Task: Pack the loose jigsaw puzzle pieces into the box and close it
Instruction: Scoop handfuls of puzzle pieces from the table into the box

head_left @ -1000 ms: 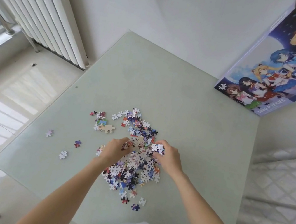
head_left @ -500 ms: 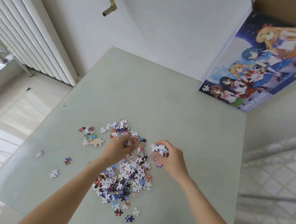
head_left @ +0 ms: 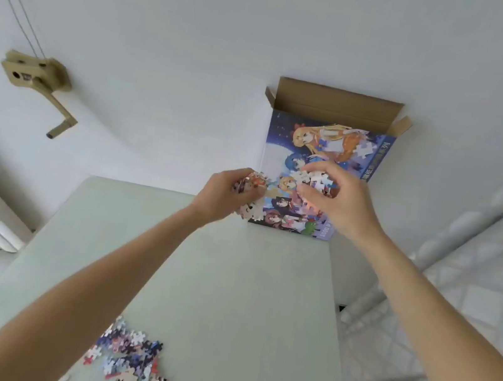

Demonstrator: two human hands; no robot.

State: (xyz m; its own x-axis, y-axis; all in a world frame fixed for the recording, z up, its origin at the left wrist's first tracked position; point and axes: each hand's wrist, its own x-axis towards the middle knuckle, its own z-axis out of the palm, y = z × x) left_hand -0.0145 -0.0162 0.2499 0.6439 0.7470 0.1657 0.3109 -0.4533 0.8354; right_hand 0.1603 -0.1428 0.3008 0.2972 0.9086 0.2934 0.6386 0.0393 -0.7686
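Gripping puzzle pieces, both hands' fingers now raised before box.

Both hands have left the heap of loose multicoloured jigsaw pieces at the near end of the pale green table and risen to its far right corner. The left hand and right hand each now grip a clump of pieces, held up in front of the upright illustrated cardboard puzzle box. The box's brown top flap now shows, standing open.
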